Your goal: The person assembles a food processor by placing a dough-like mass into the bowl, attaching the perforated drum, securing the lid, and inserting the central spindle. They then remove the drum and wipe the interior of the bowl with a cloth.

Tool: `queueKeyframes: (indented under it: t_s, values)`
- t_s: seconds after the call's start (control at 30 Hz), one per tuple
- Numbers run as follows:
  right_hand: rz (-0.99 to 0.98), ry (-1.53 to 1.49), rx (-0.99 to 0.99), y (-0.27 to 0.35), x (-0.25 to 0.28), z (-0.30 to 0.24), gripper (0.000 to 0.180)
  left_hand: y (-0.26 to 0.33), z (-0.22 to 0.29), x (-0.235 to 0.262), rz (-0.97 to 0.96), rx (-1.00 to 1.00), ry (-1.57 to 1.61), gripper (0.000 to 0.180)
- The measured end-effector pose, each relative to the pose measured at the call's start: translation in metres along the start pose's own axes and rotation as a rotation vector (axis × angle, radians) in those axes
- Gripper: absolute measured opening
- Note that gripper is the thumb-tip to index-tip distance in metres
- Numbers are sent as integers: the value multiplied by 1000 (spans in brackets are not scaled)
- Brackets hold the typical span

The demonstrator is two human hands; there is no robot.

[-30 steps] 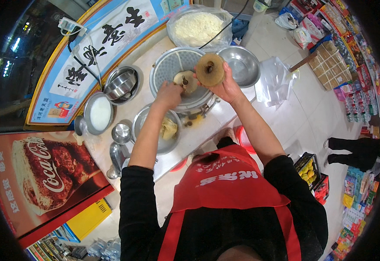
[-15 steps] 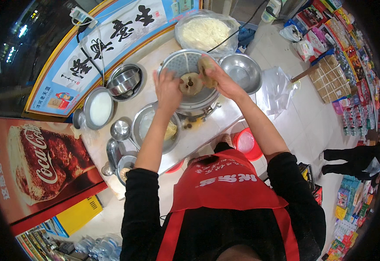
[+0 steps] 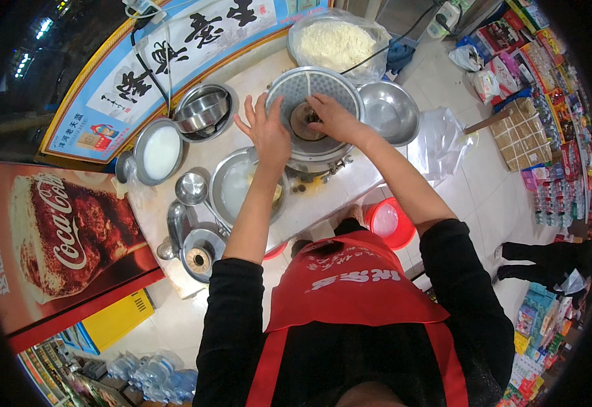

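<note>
A wide metal pan with a dotted grey inside stands on the table in front of me. In its middle lies a round, brownish grinding-stone-like disc with a dark central hole. My right hand grips this disc, fingertips at its far edge and thumb near the hole. The disc hides whatever is under it. At the pan's left rim my left hand holds nothing, its fingers spread. Below that hand, partly covered by my left forearm, sits a metal basin with whitish contents.
A plain metal bowl adjoins the pan on the right. Behind is a bag of pale, crumbly matter. On the left are a bowl of white liquid, a ladle and a bowl holding a ring-shaped piece. A red bucket stands below the table.
The disc, tilted in my right hand before, now lies flatter over the pan's middle, where the spindle showed. My left hand has opened its fingers wider. The whole view has shifted slightly.
</note>
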State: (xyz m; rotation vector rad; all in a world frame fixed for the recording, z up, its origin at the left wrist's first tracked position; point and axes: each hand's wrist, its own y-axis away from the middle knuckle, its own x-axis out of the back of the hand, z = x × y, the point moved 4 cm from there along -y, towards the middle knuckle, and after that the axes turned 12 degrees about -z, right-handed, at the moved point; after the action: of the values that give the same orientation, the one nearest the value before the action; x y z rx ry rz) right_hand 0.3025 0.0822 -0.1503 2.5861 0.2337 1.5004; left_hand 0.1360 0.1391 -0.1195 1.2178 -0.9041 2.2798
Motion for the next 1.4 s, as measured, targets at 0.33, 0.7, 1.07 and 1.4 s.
queueKeyframes:
  t_s: [0.33,0.7,1.07,1.4]
  values:
    - [-290,289,-91,2,-21,15,39,-12,1,-13,-212,-124,-126,33]
    - [-113,448,91,8,-23,23,15,-9,31,-39,-1020,-167,-221,77]
    - [-220,436,104,16,-5,16,24,-28,47,-46,-1294,-224,-358,103]
    - [974,-206,-85,125,-38,32,19,-21,27,-46,-1268,-236,-289,112]
